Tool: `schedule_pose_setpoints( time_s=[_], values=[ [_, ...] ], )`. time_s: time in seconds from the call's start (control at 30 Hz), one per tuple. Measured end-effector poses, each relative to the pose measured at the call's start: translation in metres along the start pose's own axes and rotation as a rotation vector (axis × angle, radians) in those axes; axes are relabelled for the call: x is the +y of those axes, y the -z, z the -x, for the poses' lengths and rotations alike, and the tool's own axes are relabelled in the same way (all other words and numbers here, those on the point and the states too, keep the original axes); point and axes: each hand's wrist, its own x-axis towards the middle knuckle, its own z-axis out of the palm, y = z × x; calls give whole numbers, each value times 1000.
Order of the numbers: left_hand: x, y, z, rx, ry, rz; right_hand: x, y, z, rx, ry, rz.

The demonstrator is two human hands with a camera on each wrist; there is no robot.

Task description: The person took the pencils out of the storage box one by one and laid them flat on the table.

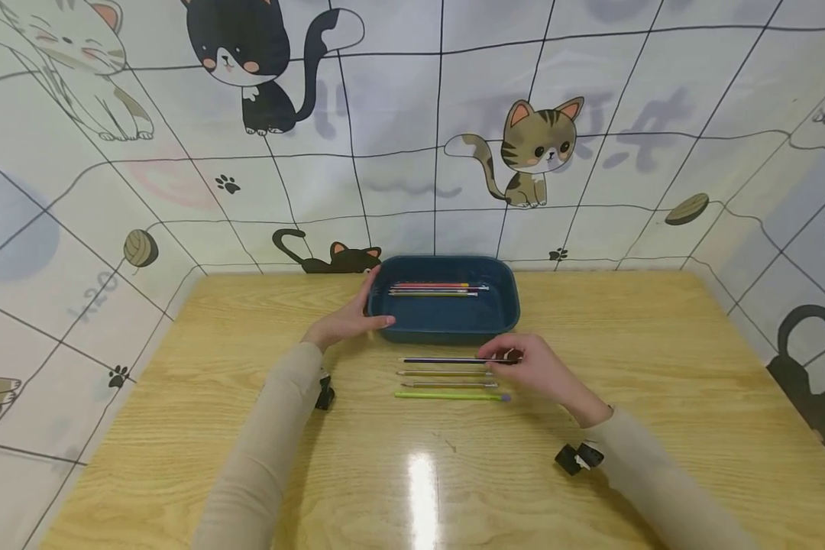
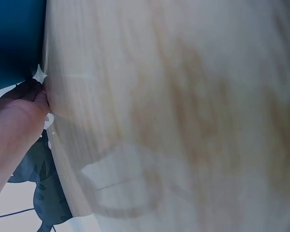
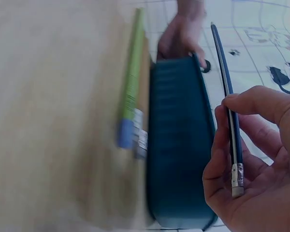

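My right hand (image 1: 532, 367) pinches a dark, pale-striped pencil (image 1: 443, 360) near its eraser end, between thumb and fingers. In the right wrist view this pencil (image 3: 223, 63) is held up off the table, its white eraser by the palm. Below it in the head view lie two tan pencils (image 1: 443, 373) and a lime-green pencil (image 1: 447, 396) with a bluish eraser, side by side. My left hand (image 1: 351, 317) grips the left end of a dark blue rectangular bin (image 1: 447, 336), its thumb over the front corner of the rim. Several pencils (image 1: 433, 290) lie inside the bin, near its back.
The bin stands on a light wooden table (image 1: 632, 328), close to the back edge. Behind and at both sides rises a white sheet (image 1: 399, 99) printed with cats and grid lines. Small black devices (image 1: 579, 458) are strapped at my wrists.
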Motion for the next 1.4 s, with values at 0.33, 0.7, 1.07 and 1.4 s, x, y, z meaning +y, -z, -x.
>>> schedule_pose_setpoints(
  time_s=[0.33, 0.7, 1.07, 1.4],
  values=[
    [21, 2, 8, -41, 41, 64, 5, -24, 13, -68, -11, 60],
    [-3, 2, -3, 5, 20, 23, 2, -28, 22, -108, 29, 78],
    [-2, 1, -3, 10, 20, 37, 0, -31, 28, -113, 0, 168],
    [19, 2, 6, -29, 40, 62, -6, -32, 26, -95, 3, 315]
  ],
)
